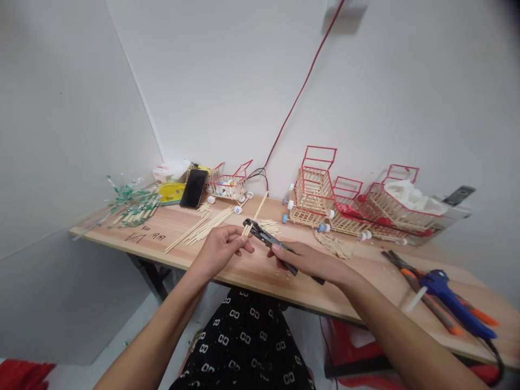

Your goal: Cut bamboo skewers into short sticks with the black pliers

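Note:
My left hand pinches a thin wooden stick near its lower end, the stick slanting up and away over the table. My right hand is wrapped round the black handles of a pair of cutting pliers, whose jaws sit at the stick just beside my left fingertips. Both hands hover above the front part of the wooden table. A loose bundle of similar sticks lies on the table behind my left hand.
Small stick carts with red frames stand along the wall, one beside a black phone. A blue glue gun and orange-handled pliers lie at right. Green scraps lie at left. A red cable runs up the wall.

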Demonstrator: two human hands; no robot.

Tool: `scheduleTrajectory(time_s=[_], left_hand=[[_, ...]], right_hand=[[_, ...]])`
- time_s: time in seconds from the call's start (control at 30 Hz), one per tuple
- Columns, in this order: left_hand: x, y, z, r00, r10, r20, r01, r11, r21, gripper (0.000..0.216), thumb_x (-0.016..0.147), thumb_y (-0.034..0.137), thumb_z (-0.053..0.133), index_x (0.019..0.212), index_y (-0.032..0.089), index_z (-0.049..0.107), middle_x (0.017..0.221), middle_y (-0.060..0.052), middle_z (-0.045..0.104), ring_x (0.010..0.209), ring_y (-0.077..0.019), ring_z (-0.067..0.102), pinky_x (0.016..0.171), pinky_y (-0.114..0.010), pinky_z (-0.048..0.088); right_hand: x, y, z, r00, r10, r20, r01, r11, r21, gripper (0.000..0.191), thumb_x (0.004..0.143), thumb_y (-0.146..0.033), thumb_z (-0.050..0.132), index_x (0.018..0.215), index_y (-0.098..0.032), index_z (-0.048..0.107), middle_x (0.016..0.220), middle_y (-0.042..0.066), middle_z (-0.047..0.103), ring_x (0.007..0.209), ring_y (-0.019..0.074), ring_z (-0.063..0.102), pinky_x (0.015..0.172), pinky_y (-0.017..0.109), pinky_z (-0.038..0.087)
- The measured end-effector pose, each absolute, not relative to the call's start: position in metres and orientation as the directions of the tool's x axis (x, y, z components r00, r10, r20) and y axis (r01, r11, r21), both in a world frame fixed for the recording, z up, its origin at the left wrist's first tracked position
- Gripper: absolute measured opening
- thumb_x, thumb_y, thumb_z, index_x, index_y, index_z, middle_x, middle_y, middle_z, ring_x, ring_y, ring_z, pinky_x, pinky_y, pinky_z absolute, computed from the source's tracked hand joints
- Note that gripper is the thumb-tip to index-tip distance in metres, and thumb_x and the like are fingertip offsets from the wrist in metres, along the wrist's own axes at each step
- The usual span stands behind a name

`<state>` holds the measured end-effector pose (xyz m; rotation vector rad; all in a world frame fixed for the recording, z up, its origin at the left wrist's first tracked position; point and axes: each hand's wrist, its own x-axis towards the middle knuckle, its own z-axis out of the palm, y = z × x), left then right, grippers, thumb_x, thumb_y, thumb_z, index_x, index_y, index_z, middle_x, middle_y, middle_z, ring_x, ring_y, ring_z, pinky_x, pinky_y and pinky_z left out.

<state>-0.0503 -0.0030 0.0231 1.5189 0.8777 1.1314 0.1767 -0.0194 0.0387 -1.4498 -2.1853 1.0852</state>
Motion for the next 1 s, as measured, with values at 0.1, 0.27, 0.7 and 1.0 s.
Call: scheduleTrajectory(time_s=[0.1,0.27,0.7,1.0], left_hand=[[-0.054,-0.002,0.019,0.355,0.915,0.190,-0.039,-0.189,0.981,0.020,0.074,0.033,0.068,0.080,0.013,0.067,0.067,-0.009,0.071,0.066,-0.0187,0.067,0.057,-0.025,0.048],[-0.059,0.001,0.013,0.373,0.916,0.149,-0.069,-0.132,0.989,0.022,0.074,0.034,0.069,0.079,0.013,0.066,0.068,-0.009,0.072,0.065,-0.0174,0.067,0.056,-0.023,0.047],[-0.064,0.006,0.006,0.366,0.925,0.101,-0.085,-0.075,0.994,0.020,0.070,0.031,0.071,0.077,0.012,0.069,0.066,-0.010,0.072,0.062,-0.0172,0.067,0.053,-0.021,0.046],[-0.068,0.015,-0.012,0.249,0.967,0.063,-0.004,-0.064,0.998,0.018,0.067,0.030,0.070,0.067,0.012,0.068,0.061,-0.009,0.071,0.049,-0.0130,0.060,0.046,-0.020,0.046]], right_hand=[[0.172,-0.017,0.040,-0.466,0.870,-0.157,0.655,0.220,-0.723,0.069,0.087,-0.072,0.030,0.097,-0.015,0.067,0.071,0.006,0.063,0.064,0.0159,0.055,0.059,0.027,0.042],[0.166,-0.017,0.040,-0.478,0.868,-0.134,0.664,0.258,-0.701,0.068,0.088,-0.071,0.030,0.095,-0.014,0.066,0.070,0.004,0.061,0.063,0.0148,0.054,0.058,0.026,0.041],[0.154,-0.016,0.036,-0.369,0.925,-0.092,0.757,0.241,-0.608,0.063,0.088,-0.069,0.033,0.072,-0.015,0.062,0.062,0.004,0.059,0.054,0.0131,0.050,0.049,0.024,0.032],[0.140,0.010,0.012,-0.397,0.916,-0.054,0.807,0.320,-0.496,0.060,0.087,-0.067,0.033,0.054,-0.019,0.042,0.051,-0.001,0.041,0.050,0.0109,0.036,0.048,0.025,0.022]])
